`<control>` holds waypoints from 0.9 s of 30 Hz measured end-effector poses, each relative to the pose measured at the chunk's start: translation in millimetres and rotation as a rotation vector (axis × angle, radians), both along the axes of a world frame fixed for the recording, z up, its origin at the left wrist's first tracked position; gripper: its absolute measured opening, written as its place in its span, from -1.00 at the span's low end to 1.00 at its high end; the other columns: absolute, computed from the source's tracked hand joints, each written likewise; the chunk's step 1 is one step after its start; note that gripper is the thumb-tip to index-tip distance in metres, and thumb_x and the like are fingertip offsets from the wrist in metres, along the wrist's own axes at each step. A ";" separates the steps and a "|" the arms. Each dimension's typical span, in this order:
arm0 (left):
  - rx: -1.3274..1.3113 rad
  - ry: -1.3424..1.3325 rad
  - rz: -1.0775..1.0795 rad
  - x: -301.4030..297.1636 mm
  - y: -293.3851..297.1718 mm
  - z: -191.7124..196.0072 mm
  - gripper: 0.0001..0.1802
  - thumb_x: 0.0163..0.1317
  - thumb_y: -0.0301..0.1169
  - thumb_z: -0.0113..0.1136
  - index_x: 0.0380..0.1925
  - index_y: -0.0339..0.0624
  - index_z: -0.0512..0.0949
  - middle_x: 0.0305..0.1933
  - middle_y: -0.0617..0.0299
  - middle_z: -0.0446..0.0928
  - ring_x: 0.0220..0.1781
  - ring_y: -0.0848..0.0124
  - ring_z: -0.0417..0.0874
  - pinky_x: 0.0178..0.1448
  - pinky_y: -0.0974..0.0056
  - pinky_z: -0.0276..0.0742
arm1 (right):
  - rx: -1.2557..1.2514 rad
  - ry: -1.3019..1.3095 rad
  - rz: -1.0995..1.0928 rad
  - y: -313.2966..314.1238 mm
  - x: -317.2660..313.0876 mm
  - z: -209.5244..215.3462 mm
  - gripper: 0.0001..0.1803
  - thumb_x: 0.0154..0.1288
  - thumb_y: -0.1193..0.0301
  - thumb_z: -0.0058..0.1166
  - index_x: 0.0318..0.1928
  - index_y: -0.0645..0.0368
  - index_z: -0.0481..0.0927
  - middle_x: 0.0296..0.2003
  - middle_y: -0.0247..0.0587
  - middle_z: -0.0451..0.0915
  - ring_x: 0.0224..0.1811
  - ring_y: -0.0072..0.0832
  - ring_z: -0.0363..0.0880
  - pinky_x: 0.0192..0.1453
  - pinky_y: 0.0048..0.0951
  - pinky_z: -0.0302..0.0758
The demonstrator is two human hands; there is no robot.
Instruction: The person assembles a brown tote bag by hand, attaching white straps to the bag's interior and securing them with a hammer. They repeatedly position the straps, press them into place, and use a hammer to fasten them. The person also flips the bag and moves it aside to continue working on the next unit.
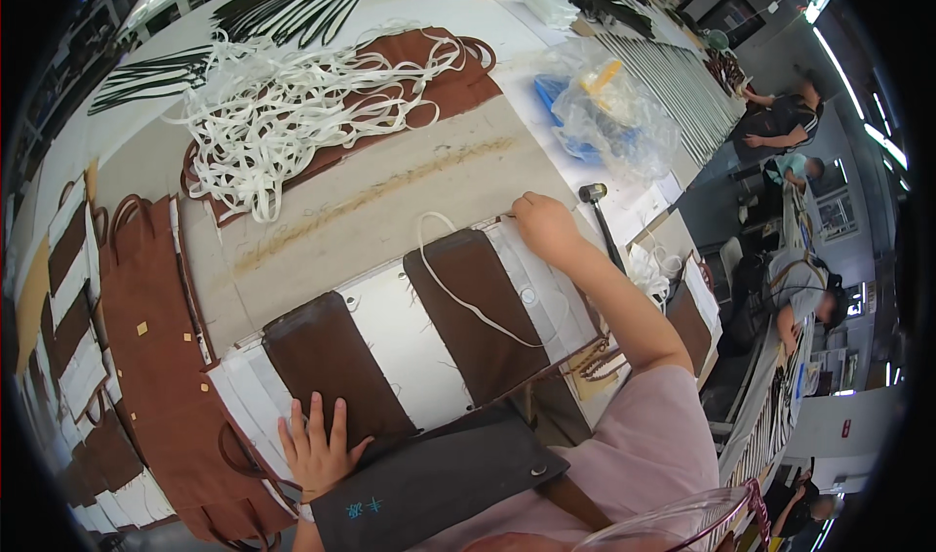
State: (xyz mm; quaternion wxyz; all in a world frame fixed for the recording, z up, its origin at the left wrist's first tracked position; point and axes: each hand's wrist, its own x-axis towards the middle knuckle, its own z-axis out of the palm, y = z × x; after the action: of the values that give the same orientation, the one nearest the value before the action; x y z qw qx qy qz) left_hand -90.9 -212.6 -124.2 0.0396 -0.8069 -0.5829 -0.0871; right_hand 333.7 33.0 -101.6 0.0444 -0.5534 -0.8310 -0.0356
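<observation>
A white panel (395,342) with two dark brown patches (327,367) lies on the counter (414,6), right before the worker. The left hand (319,456) rests flat on its near left part, fingers spread, grasping nothing. The right hand (546,228) curls at the far right corner; whether it's pinching the edge, I can't tell. A mallet (604,222) lies just beside it.

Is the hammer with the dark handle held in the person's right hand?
No, the hammer lies to the right of the right hand, whose fingers are at the far edge of the white-and-brown panel.
</observation>
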 end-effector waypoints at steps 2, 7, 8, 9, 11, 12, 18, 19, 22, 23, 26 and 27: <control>-0.002 0.000 -0.004 0.1 0.5 1.0 -0.09 -0.07 0.13 0.47 0.32 0.11 0.45 0.43 0.03 0.36 0.46 -0.09 0.32 0.45 -0.30 0.19 | -0.010 0.075 0.000 -0.7 4.3 -0.6 -0.94 0.17 0.53 0.05 -0.33 0.25 0.53 -0.34 -0.04 0.55 -0.25 -0.05 0.59 -0.12 -0.11 0.54; -0.005 -0.005 -0.002 0.2 -0.5 0.6 -0.09 -0.06 0.11 0.47 0.32 0.07 0.44 0.44 0.03 0.35 0.48 -0.10 0.29 0.48 -0.28 0.14 | -0.017 0.090 0.027 0.8 3.2 1.2 -0.92 0.12 0.57 0.02 -0.34 0.26 0.52 -0.31 0.00 0.55 -0.22 -0.05 0.59 -0.08 -0.10 0.56; -0.007 -0.007 -0.005 0.0 -0.6 0.9 -0.09 -0.06 0.10 0.47 0.32 0.05 0.44 0.45 0.03 0.34 0.49 -0.11 0.28 0.50 -0.28 0.11 | -0.032 0.068 0.032 3.8 5.4 -1.1 -0.92 0.12 0.57 0.02 -0.33 0.27 0.52 -0.30 0.00 0.55 -0.21 -0.05 0.60 -0.07 -0.10 0.56; -0.006 -0.010 -0.005 0.1 -0.2 1.2 -0.09 -0.06 0.10 0.47 0.32 0.05 0.44 0.45 0.03 0.34 0.49 -0.11 0.28 0.50 -0.28 0.11 | -0.045 0.045 0.038 6.6 6.4 -1.4 -0.91 0.12 0.58 0.01 -0.32 0.27 0.52 -0.30 0.00 0.55 -0.20 -0.04 0.60 -0.06 -0.10 0.56; -0.006 -0.014 -0.006 0.3 0.3 1.5 -0.09 -0.07 0.10 0.47 0.32 0.05 0.44 0.45 0.03 0.34 0.49 -0.11 0.28 0.50 -0.27 0.11 | -0.073 0.012 0.073 9.2 7.3 -0.4 -0.90 0.12 0.57 0.00 -0.31 0.28 0.53 -0.28 0.01 0.56 -0.18 -0.04 0.61 -0.05 -0.09 0.55; -0.004 -0.014 -0.004 0.3 0.1 1.2 -0.09 -0.06 0.10 0.47 0.32 0.05 0.44 0.45 0.03 0.34 0.49 -0.11 0.28 0.50 -0.27 0.12 | -0.088 -0.005 0.091 10.2 7.1 0.8 -0.89 0.12 0.57 0.00 -0.31 0.28 0.53 -0.27 0.01 0.57 -0.17 -0.04 0.61 -0.04 -0.09 0.55; -0.006 -0.009 -0.001 1.3 -0.1 2.4 -0.11 -0.02 0.14 0.43 0.32 0.05 0.45 0.44 0.03 0.35 0.48 -0.10 0.29 0.49 -0.27 0.14 | -0.133 -0.045 0.033 14.7 5.3 2.7 -0.85 0.14 0.54 -0.02 -0.27 0.30 0.52 -0.27 0.07 0.60 -0.18 0.01 0.63 -0.02 -0.06 0.55; -0.002 -0.008 -0.001 1.2 -0.2 2.3 -0.12 -0.02 0.15 0.42 0.31 0.06 0.45 0.43 0.04 0.36 0.47 -0.09 0.30 0.48 -0.28 0.15 | -0.125 -0.036 0.002 16.0 4.5 1.5 -0.86 0.14 0.54 -0.02 -0.26 0.30 0.51 -0.27 0.08 0.60 -0.20 0.01 0.63 -0.03 -0.06 0.56; -0.017 -0.014 -0.006 0.5 0.5 3.3 -0.12 0.02 0.17 0.38 0.32 0.04 0.44 0.44 0.03 0.35 0.48 -0.11 0.29 0.48 -0.27 0.14 | -0.112 0.004 -0.085 19.0 2.2 -1.2 -0.87 0.17 0.54 -0.03 -0.26 0.30 0.48 -0.28 0.11 0.60 -0.24 0.04 0.63 -0.07 -0.05 0.57; -0.028 -0.017 -0.009 0.4 0.6 3.8 -0.12 0.04 0.17 0.37 0.33 0.03 0.43 0.44 0.03 0.34 0.49 -0.12 0.27 0.49 -0.27 0.12 | -0.118 0.028 -0.109 19.6 3.5 -1.5 -0.88 0.18 0.54 -0.04 -0.26 0.29 0.48 -0.28 0.10 0.60 -0.26 0.04 0.64 -0.09 -0.04 0.57; -0.032 -0.023 -0.017 0.8 1.7 3.4 -0.11 0.02 0.17 0.39 0.33 0.03 0.42 0.45 0.02 0.33 0.49 -0.12 0.26 0.49 -0.28 0.11 | -0.075 0.154 -0.148 15.7 19.5 -3.4 -0.89 0.23 0.52 -0.04 -0.25 0.27 0.49 -0.28 0.03 0.60 -0.24 0.02 0.63 -0.10 -0.07 0.57; -0.031 -0.024 -0.010 1.1 1.5 3.3 -0.12 0.02 0.17 0.39 0.33 0.04 0.43 0.44 0.03 0.34 0.48 -0.11 0.27 0.48 -0.29 0.12 | -0.050 0.205 -0.147 16.9 18.7 2.1 -0.89 0.25 0.51 -0.03 -0.24 0.26 0.50 -0.28 -0.01 0.59 -0.23 0.00 0.63 -0.10 -0.08 0.57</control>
State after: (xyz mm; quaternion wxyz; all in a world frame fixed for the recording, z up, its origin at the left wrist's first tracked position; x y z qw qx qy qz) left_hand -89.7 -211.1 -120.9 0.0196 -0.8094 -0.5803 -0.0879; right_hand 352.4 49.9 -99.5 0.1127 -0.6146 -0.7798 0.0387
